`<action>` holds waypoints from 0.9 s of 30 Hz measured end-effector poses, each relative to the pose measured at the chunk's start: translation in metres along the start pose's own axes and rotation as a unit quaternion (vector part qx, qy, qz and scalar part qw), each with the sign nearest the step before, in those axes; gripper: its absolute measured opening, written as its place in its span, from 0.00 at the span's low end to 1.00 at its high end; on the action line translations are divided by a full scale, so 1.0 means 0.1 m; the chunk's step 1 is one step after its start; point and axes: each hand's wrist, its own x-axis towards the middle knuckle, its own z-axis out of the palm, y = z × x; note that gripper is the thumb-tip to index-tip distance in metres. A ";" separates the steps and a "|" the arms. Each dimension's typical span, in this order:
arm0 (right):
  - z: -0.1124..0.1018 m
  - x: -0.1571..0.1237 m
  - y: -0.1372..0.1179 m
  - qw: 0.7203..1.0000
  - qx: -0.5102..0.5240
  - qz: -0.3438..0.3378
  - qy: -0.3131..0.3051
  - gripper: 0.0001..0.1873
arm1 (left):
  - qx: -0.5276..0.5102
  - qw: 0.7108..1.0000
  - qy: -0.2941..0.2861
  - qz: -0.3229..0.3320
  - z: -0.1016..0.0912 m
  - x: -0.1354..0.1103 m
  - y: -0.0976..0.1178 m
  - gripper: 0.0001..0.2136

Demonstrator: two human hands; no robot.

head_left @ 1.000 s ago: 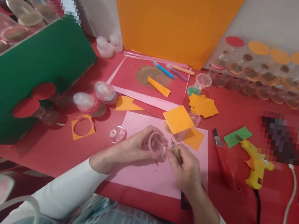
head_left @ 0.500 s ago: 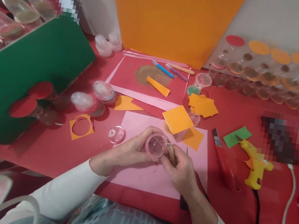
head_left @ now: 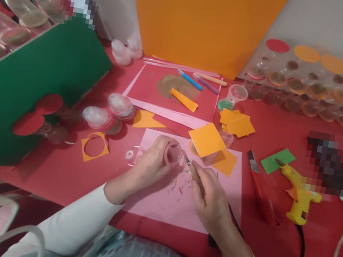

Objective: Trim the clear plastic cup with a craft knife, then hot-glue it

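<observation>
My left hand (head_left: 152, 160) is closed around a small clear plastic cup (head_left: 173, 155), its round mouth tilted toward me. Held in my right hand (head_left: 211, 195) is a small wooden-handled knife (head_left: 197, 175) with a metal end close to the cup's right rim; whether they touch I cannot tell. Beneath both hands lies a pink sheet (head_left: 151, 202) scattered with small clear and coloured scraps (head_left: 180, 189). A clear plastic lid (head_left: 133, 156) is beside my left hand. Just beyond the cup, an orange paper square (head_left: 207, 139) rests on another clear cup.
On the right are a red box cutter (head_left: 262, 191), a yellow glue gun (head_left: 301, 195) with a black cord and green paper (head_left: 278, 160). A green board (head_left: 35, 91) leans at left, near stacked plastic cups (head_left: 100, 119). Markers (head_left: 189, 80) lie behind, with bottle pieces (head_left: 317, 90) at back right.
The knife has drawn back a little from the cup with my right hand. My left hand has shifted slightly left and turned the cup, leaving more scraps visible on the sheet.
</observation>
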 end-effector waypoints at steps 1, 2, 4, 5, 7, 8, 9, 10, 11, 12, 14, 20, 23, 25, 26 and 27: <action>0.01 -0.01 0.02 1.000 -0.014 -0.004 0.009 0.21 | 0.022 1.000 0.003 0.007 0.00 0.01 -0.01 0.13; 0.02 -0.01 0.03 0.999 -0.027 -0.006 0.016 0.22 | 0.040 0.999 0.003 0.008 0.00 0.02 -0.02 0.13; 0.02 -0.02 0.04 0.999 -0.046 -0.012 0.022 0.22 | 0.073 0.997 -0.003 0.000 -0.01 0.04 -0.02 0.13; 0.02 -0.02 0.04 0.998 -0.052 -0.014 0.025 0.22 | 0.086 0.996 -0.006 -0.006 -0.01 0.04 -0.02 0.14; 0.00 -0.01 0.04 0.998 -0.057 -0.014 0.032 0.20 | 0.101 0.995 -0.019 -0.017 -0.01 0.04 0.00 0.15; -0.01 -0.01 0.03 0.997 -0.059 -0.010 0.037 0.19 | 0.101 0.994 -0.033 -0.018 -0.01 0.04 0.01 0.15; -0.02 -0.01 0.02 0.997 -0.061 -0.008 0.042 0.18 | 0.098 0.994 -0.050 -0.017 -0.01 0.03 0.02 0.17; -0.03 0.00 0.01 0.997 -0.062 -0.006 0.044 0.16 | 0.093 0.993 -0.065 -0.013 -0.01 0.02 0.03 0.18; -0.04 0.00 0.00 0.997 -0.064 -0.006 0.043 0.15 | 0.089 0.993 -0.076 -0.011 -0.02 0.02 0.04 0.19; -0.04 0.00 0.00 0.997 -0.066 -0.009 0.041 0.13 | 0.087 0.993 -0.078 -0.011 -0.02 0.01 0.05 0.19; -0.05 0.00 0.00 0.997 -0.073 -0.016 0.033 0.13 | 0.100 0.993 -0.064 -0.008 -0.03 0.00 0.05 0.17; -0.02 -0.05 0.03 0.993 -0.110 -0.050 0.012 0.18 | 0.215 0.974 -0.036 0.053 0.00 -0.01 -0.04 0.11; -0.03 -0.06 0.01 0.986 -0.152 -0.063 -0.002 0.18 | 0.237 0.968 -0.026 0.076 0.02 -0.03 -0.08 0.11; -0.05 -0.06 -0.02 0.980 -0.187 -0.062 -0.017 0.17 | 0.245 0.965 -0.020 0.094 0.03 -0.05 -0.08 0.09; -0.06 -0.06 -0.03 0.977 -0.201 -0.060 -0.025 0.17 | 0.248 0.963 -0.018 0.101 0.04 -0.05 -0.08 0.08; -0.07 -0.05 -0.04 0.975 -0.212 -0.059 -0.031 0.17 | 0.253 0.961 -0.015 0.107 0.04 -0.06 -0.09 0.08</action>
